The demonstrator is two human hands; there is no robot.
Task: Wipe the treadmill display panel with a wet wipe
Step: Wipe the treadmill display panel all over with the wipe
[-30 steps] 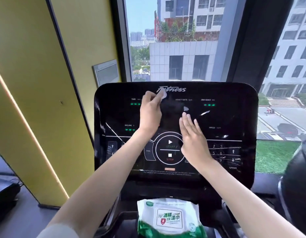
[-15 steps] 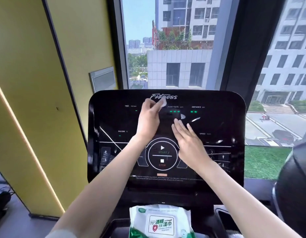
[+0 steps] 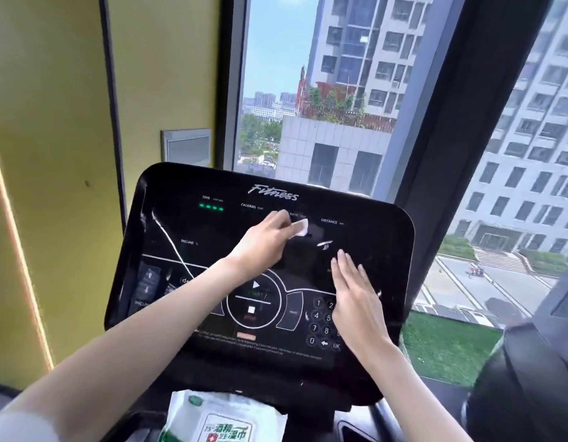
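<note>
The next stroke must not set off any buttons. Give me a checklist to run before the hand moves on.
1. Wet wipe gripped: ok, the left hand pinches it.
2. Wipe touching the display panel: cannot tell.
3. Right hand off the keypad: not ok, it lies flat over the number keys.
4. Wipe pack within reach: ok, it sits just below the panel.

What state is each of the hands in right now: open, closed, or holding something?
Left hand: pinching the wipe against the panel.
Right hand: open, fingers straight, flat on the panel.
</note>
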